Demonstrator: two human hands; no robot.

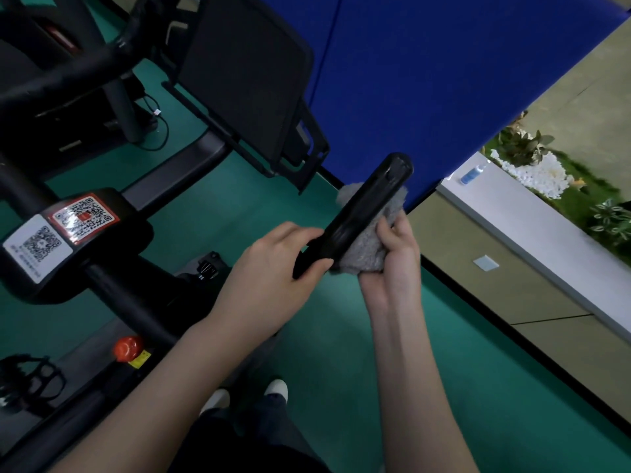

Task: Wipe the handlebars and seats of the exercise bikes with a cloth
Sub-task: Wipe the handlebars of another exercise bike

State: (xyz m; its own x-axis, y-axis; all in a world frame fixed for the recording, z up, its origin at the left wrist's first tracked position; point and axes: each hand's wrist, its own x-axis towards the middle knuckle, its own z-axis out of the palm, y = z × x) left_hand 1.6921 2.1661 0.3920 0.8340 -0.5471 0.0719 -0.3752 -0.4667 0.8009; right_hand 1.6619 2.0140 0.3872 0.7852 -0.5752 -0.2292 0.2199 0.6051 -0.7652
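Handlebar work is the step in hand: the person stands beside the black exercise bike [102, 278] and has one long, glossy black handlebar grip [368, 206] caught between two hands. The left hand [280, 257] curls fingers and thumb round the near end of the bar, steadying it. The right hand [392, 254] clutches a fluffy grey cloth [362, 250], bunched and pressed against the underside and right flank of the bar. The cloth touches the grip along its middle, with a tuft poking out on the left side nearer the tip. The bar's rounded far end rises clear of both hands, pointing toward the blue padded wall panel [444, 80].

To my eye the next move calls for sliding the cloth hand along the bar toward that bare tip while the other hand braces it, then bringing the cloth over the top face, which looks uncovered. No seat shows from here, so I judge much of the job remains. Off to the right a small blue bottle [473, 174] lies on a white ledge [512, 227], well apart from the hands.
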